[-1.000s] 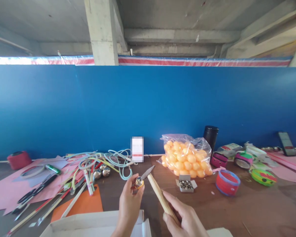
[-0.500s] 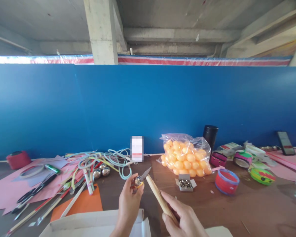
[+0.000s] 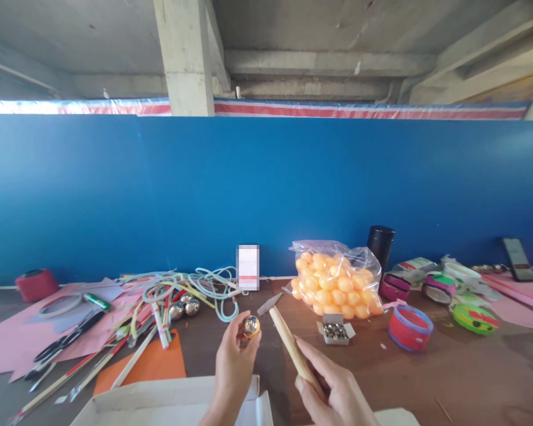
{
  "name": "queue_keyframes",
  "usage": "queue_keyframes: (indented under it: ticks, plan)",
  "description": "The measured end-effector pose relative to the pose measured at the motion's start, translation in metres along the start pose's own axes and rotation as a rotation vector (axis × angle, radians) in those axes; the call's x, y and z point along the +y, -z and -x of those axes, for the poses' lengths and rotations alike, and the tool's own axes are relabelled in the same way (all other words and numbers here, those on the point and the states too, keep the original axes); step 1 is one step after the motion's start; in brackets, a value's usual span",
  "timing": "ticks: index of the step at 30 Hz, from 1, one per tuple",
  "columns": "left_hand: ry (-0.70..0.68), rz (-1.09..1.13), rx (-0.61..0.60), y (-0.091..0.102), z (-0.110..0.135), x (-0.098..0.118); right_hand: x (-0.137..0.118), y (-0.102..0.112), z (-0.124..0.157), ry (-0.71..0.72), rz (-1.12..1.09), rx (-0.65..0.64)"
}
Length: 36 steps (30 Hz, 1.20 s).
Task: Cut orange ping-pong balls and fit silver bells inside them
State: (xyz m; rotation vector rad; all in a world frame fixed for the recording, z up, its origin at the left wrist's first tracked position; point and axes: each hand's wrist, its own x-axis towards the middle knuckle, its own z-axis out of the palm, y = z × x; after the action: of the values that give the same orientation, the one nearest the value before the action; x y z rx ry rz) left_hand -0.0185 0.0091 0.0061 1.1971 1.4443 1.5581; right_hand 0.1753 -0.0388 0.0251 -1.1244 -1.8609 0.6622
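Note:
A shiny silver ball with an orange edge (image 3: 250,326) is pinched between the thumb and fingers of my left hand (image 3: 235,361). My right hand (image 3: 333,381) is wrapped round the wooden handle of a small hammer (image 3: 288,338). Its pointed metal head lies just up and right of the ball, apart from it. Beyond my right hand stands a small open box (image 3: 336,332) of shiny metal pieces, too small to make out. Behind it rests a clear plastic bag of orange balls (image 3: 333,281).
On the left lie scissors (image 3: 66,340), coloured paper, sticks, light-blue tubing (image 3: 213,284) and several silver balls (image 3: 184,307). A white cardboard tray (image 3: 160,393) sits in front of me. Rightward are a red-and-blue tape roll (image 3: 410,328), a black canister (image 3: 380,245) and a phone (image 3: 518,258).
The hammer head has moved right and slightly up, away from the silver ball. My left hand holds the ball in nearly the same place.

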Motion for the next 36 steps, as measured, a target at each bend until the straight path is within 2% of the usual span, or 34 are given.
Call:
queue_keyframes:
  ticks: [8,15,36]
  plan:
    - [-0.018,-0.01,-0.007,0.0011,0.0007,0.0013,-0.0047,-0.0003,-0.0006,-0.011,0.016,0.011]
    - [-0.005,-0.042,0.002,-0.0002,0.0019,0.006,-0.0009,0.0012,-0.0011,0.021,0.074,-0.085]
    - [-0.049,-0.078,0.001,-0.001,0.0008,0.0011,0.0016,-0.0015,-0.0007,0.041,0.071,-0.07]
